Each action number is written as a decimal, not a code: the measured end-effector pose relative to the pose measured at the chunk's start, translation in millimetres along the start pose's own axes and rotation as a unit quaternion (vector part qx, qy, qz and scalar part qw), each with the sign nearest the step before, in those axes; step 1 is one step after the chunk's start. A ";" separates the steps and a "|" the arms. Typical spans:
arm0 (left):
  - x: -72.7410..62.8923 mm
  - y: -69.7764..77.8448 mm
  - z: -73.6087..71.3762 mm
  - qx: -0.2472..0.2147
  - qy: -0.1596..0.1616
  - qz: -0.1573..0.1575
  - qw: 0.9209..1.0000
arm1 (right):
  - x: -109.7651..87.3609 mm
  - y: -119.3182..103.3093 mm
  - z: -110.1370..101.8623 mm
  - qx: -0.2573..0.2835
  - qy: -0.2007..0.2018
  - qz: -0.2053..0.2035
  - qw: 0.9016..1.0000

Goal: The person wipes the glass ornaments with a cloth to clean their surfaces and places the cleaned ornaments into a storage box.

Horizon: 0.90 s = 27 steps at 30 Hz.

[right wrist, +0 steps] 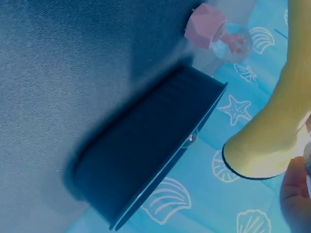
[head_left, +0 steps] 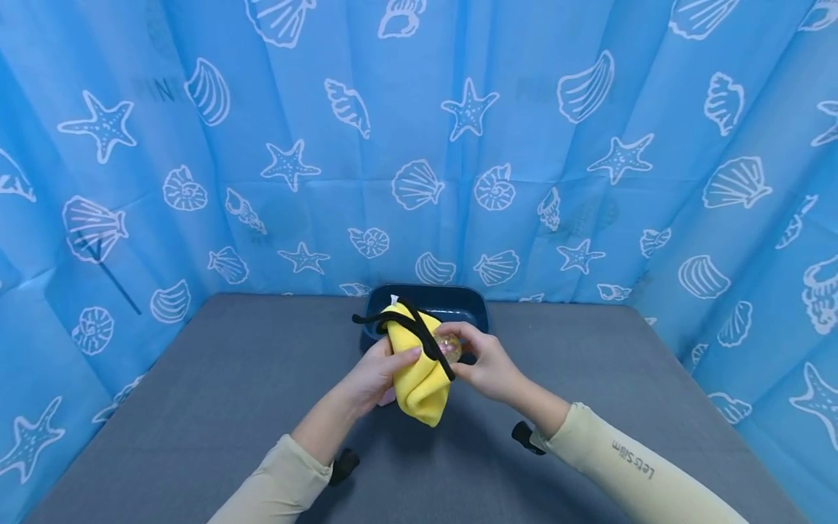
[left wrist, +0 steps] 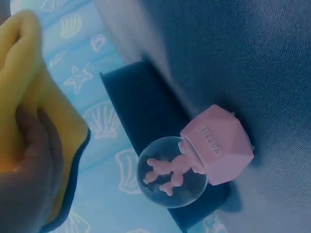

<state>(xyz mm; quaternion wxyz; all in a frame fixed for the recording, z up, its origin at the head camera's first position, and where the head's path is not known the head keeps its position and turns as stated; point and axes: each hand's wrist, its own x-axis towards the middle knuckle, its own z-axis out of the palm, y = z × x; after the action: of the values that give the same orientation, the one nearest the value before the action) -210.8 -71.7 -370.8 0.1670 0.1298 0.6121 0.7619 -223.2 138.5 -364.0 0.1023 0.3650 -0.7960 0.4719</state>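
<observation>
My left hand (head_left: pixel 378 372) grips a yellow cloth (head_left: pixel 419 386) with black edging, its thumb lying on top. In my right hand (head_left: pixel 487 364), a small clear, shiny ball (head_left: pixel 449 348) is pinched between thumb and fingers, against the cloth's right side. The left wrist view shows fingers (left wrist: pixel 36 145) pressed into the cloth's folds. Only the fingertips of the right hand show at the right wrist view's edge. A snow globe with a pink faceted base (left wrist: pixel 218 145) and pink figure stands on the table below the left hand, mostly hidden by the cloth in the head view.
A dark blue basin (head_left: pixel 481 309) stands at the table's back, behind the hands. Over its rim another clear ball (right wrist: pixel 191 139) shows in the right wrist view. The grey table (head_left: pixel 556 349) ends at a blue shell-patterned curtain (head_left: pixel 419 145).
</observation>
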 end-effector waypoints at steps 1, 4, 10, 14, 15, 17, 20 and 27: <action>0.1 -0.7 1.2 0.011 0.005 0.002 1.000 | -0.3 0.6 0.3 -0.004 -0.004 -0.011 1.000; 0.6 -3.0 5.4 0.021 0.028 0.005 0.999 | -0.6 0.7 1.2 -0.010 -0.015 -0.041 0.999; 4.3 -5.1 10.1 -0.027 0.101 -0.026 0.994 | -0.2 1.4 2.4 -0.023 -0.018 -0.083 0.996; 7.8 -4.5 7.8 -0.080 0.127 -0.057 0.987 | -2.6 1.7 3.1 -0.039 -0.026 -0.100 0.994; 8.2 -4.4 7.1 -0.088 0.130 -0.061 0.986 | -3.4 1.4 3.3 -0.037 -0.029 -0.100 0.994; 9.1 -5.2 5.7 -0.107 0.137 -0.060 0.983 | -4.8 0.4 3.4 -0.027 -0.031 -0.096 0.995; 8.4 -6.3 4.9 -0.129 0.143 -0.051 0.980 | -5.2 -2.0 3.0 0.006 -0.029 -0.083 0.996; 3.3 -4.9 3.5 -0.192 0.120 -0.077 0.971 | -1.2 -9.1 -1.6 0.077 -0.010 -0.016 0.997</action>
<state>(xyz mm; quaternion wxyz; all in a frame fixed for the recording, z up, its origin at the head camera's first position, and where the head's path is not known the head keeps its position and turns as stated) -211.9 -66.3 -374.8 0.1723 -0.0445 0.4778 0.8603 -216.5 137.8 -357.6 0.0737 0.3891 -0.7526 0.5261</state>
